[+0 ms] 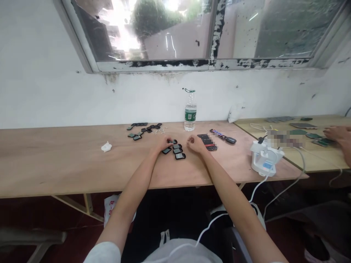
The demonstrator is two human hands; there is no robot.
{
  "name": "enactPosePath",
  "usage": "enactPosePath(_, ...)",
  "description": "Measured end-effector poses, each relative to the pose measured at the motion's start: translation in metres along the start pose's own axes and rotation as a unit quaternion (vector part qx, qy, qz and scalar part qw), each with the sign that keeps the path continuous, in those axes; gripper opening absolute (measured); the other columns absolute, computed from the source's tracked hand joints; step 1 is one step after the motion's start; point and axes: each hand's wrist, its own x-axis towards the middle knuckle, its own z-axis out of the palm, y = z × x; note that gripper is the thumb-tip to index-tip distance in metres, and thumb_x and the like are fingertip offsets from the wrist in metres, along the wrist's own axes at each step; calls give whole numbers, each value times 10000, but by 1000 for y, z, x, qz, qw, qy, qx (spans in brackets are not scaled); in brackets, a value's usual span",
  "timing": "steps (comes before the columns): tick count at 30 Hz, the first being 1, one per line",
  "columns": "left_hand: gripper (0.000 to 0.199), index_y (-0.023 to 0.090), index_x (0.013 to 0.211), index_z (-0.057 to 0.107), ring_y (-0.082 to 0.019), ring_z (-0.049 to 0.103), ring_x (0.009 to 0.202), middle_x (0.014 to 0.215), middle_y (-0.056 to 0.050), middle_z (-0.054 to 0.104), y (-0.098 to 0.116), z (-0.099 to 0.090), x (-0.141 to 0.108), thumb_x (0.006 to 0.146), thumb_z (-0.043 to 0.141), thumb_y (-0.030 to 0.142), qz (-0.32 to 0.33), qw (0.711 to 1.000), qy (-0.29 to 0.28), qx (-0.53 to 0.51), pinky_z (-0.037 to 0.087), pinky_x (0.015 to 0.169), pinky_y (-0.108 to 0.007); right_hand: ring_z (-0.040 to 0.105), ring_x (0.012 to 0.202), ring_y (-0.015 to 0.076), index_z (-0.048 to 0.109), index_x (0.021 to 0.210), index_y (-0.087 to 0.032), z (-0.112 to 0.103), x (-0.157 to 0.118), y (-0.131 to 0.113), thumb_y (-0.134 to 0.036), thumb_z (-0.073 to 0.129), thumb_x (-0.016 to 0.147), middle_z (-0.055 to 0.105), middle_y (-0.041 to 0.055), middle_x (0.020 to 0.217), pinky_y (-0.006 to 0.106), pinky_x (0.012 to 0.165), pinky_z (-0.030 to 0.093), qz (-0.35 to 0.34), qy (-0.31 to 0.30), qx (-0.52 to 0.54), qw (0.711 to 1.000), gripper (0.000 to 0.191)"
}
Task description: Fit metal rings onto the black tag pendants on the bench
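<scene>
My left hand (163, 143) has its fingers closed at the edge of a small black device with a grey face (172, 141), the farthest of a short row. Nearer me in that row lie two more such devices, a middle one (177, 150) and a front one (180, 156). Another device (166, 150) lies tilted below my left hand. To the right of the row, my right hand (195, 143) is curled with fingertips together; whatever they hold, if anything, is too small to make out. A dark phone-like object with a red band (210, 147) lies just beyond that hand.
Behind my left hand are more black devices (137, 136) and scattered small white bits (159, 130). A water bottle (190, 113) stands by the wall. Crumpled tissue (106, 147) lies left. Rightward are a snack bar (218, 133), white power adapter (266, 157), cables and another person's hand (338, 134).
</scene>
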Motion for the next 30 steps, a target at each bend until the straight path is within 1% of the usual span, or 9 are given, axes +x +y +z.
enactPosePath(2, 71, 220, 843, 814, -246, 747, 816, 879, -52, 812, 7, -6, -4, 792, 860, 235, 19, 999, 31, 16, 612, 793, -360, 702, 829, 217, 708, 894, -205, 2, 0, -3, -219, 683, 832, 772, 49, 863, 338, 825, 574, -14, 24, 45, 999, 68)
enactPosePath(5, 212, 228, 1027, 839, -257, 766, 927, 1087, -73, 831, 23, -14, -11, 818, 858, 204, 83, 993, 78, 25, 621, 900, -378, 710, 846, 226, 700, 912, -211, 5, 0, -10, -297, 689, 851, 782, 62, 900, 371, 848, 592, -52, 40, 113, 991, 106)
enactPosePath(7, 228, 236, 1086, 835, -250, 771, 940, 1110, -70, 827, 35, -18, -14, 858, 847, 235, 126, 988, 83, 22, 627, 920, -375, 720, 882, 236, 707, 933, -214, 6, 0, -15, -369, 714, 872, 795, 81, 946, 385, 859, 599, -78, 47, 141, 986, 166)
enactPosePath(9, 205, 239, 1084, 833, -246, 778, 960, 1095, -64, 826, 44, -18, -17, 879, 836, 254, 157, 984, 75, 22, 633, 933, -369, 724, 909, 244, 713, 947, -215, 7, -1, -19, -445, 733, 891, 801, 95, 983, 390, 859, 600, -95, 60, 155, 982, 237)
enactPosePath(13, 137, 241, 1022, 841, -235, 797, 997, 1168, -64, 828, 55, -16, -19, 887, 816, 251, 186, 980, 63, 21, 637, 963, -361, 711, 886, 237, 721, 952, -220, 6, -1, -22, -554, 739, 909, 795, 91, 987, 381, 829, 591, -107, 72, 157, 979, 337)
enactPosePath(17, 106, 241, 995, 847, -231, 805, 970, 1179, -73, 831, 59, -16, -21, 898, 812, 266, 200, 977, 77, 16, 643, 944, -358, 710, 895, 236, 728, 955, -224, 4, -1, -21, -589, 734, 918, 794, 93, 1001, 376, 833, 587, -111, 64, 151, 980, 367)
enactPosePath(23, 95, 239, 974, 845, -228, 803, 978, 1139, -71, 832, 59, -15, -22, 888, 825, 276, 200, 975, 95, 10, 647, 946, -352, 723, 918, 240, 730, 972, -221, 4, -1, -21, -592, 729, 919, 800, 97, 1023, 382, 863, 595, -114, 61, 166, 978, 375)
enactPosePath(28, 101, 235, 977, 846, -231, 808, 959, 1134, -75, 834, 54, -9, -21, 877, 840, 246, 208, 972, 111, 5, 651, 926, -349, 718, 893, 242, 739, 936, -217, 7, -1, -20, -524, 700, 925, 793, 96, 980, 395, 841, 601, -120, 60, 144, 980, 310)
enactPosePath(30, 91, 227, 966, 846, -234, 810, 955, 1145, -81, 836, 52, -7, -20, 876, 845, 237, 211, 970, 120, 6, 652, 918, -348, 725, 903, 242, 739, 956, -214, 7, -2, -18, -500, 694, 927, 793, 105, 1027, 403, 850, 609, -123, 52, 143, 981, 291)
